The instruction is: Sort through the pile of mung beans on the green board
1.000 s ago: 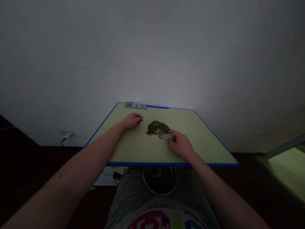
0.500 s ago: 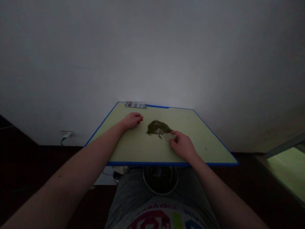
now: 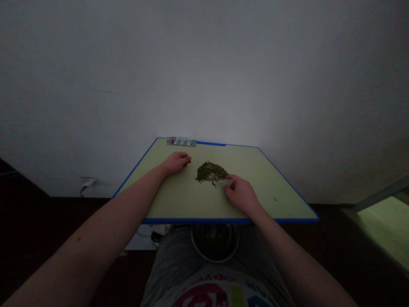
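A spread pile of small dark green grains (image 3: pixel 209 170), which look like mung beans, lies in the middle of the pale table (image 3: pixel 179 200). At its right edge, the index fingertip of my right hand (image 3: pixel 243 194) touches the grains. Thumb and index finger stand apart, with a gap between them. To the left of the pile, apart from it, my left hand (image 3: pixel 177 162) rests on the table with its fingers curled together. Whatever those fingers may hold is hidden. Below the front edge, a round metal bowl (image 3: pixel 216 256) sits at my lap, its inside dark.
A blue rim (image 3: pixel 198 221) runs around the table. Along its back edge lies a blurred strip-like object (image 3: pixel 181 141). A tiny dark scrap (image 3: pixel 275 199) is at the right. Behind stands a plain wall (image 3: pixel 204 76), with a plugged-in cord (image 3: pixel 87 183) low at the left.
My right hand has shifted slightly left along the edge of the pile. My left hand stays in place, and the pile looks much the same.
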A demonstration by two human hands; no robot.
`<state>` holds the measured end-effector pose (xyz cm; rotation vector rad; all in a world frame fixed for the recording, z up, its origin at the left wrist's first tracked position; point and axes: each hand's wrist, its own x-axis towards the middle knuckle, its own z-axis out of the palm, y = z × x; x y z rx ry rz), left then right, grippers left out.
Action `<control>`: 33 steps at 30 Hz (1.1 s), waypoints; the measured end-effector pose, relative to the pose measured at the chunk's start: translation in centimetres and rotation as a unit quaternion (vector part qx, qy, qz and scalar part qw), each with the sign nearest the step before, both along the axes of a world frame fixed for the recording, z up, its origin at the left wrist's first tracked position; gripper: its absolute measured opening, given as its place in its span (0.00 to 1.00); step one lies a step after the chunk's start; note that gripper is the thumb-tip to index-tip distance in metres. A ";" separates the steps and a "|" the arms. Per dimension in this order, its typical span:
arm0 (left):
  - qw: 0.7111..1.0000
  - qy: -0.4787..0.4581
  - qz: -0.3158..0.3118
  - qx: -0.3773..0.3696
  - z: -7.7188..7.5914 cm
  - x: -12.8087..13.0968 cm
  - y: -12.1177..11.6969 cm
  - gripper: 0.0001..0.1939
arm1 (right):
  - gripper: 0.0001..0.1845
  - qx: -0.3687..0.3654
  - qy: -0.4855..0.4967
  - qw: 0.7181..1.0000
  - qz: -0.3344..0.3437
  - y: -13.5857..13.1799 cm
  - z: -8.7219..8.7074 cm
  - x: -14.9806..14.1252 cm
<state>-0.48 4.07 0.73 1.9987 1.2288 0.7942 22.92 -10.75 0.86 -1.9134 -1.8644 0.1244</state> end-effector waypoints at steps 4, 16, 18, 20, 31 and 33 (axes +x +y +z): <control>1.000 -0.001 0.001 -0.007 0.0 0.0 0.0 0.14 | 0.20 -0.009 -0.002 1.000 -0.020 -0.3 0.1 0.3; 1.000 -0.003 0.001 -0.008 -0.1 0.0 0.1 0.14 | 0.19 -0.014 0.004 1.000 -0.023 -0.5 0.2 2.3; 1.000 -0.002 -0.001 -0.006 -0.2 -0.1 0.2 0.14 | 0.19 -0.015 0.002 1.000 -0.018 -0.2 0.3 2.1; 1.000 -0.003 -0.002 -0.005 -0.2 -0.1 0.2 0.14 | 0.19 -0.017 0.001 1.000 -0.010 0.1 0.5 1.9; 1.000 -0.011 0.002 -0.005 -0.2 0.0 0.2 0.14 | 0.20 -0.029 0.021 0.998 0.042 0.4 0.5 1.9; 1.000 -0.013 -0.001 -0.009 -0.2 0.0 0.2 0.14 | 0.20 -0.024 0.017 0.999 0.035 0.1 0.5 2.0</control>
